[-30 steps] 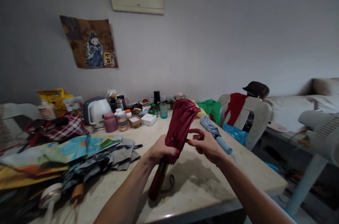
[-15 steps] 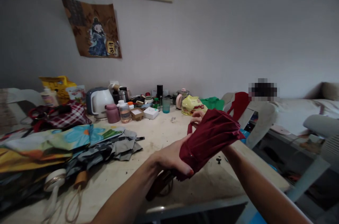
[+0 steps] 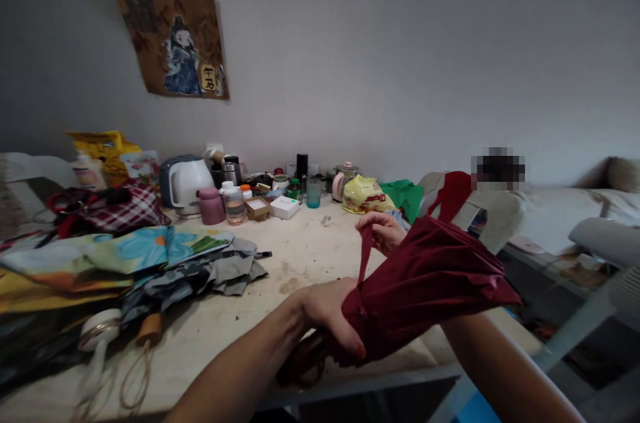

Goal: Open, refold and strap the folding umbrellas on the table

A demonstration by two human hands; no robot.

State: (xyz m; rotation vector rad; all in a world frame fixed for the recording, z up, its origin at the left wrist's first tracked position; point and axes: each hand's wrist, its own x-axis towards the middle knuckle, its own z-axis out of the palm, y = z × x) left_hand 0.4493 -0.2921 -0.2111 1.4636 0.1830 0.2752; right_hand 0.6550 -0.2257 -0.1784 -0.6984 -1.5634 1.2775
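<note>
Head view: the left hand point(image 3: 333, 313) grasps the gathered, dark red umbrella point(image 3: 430, 276) at one end, above the front edge of the tabletop point(image 3: 295, 256), while the right hand point(image 3: 384, 231) pinches its strap point(image 3: 365, 256). The loose cloth could spread if the left grip slackened, and too light a pinch could let the strap slip.

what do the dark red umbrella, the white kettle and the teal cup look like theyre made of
Dark red umbrella: thin fabric, probably synthetic, with a faint sheen along its soft folds.
White kettle: likely hard plastic, judging by its smooth, even body.
Teal cup: glass or clear plastic; it looks translucent, but which one I can't tell.
</note>
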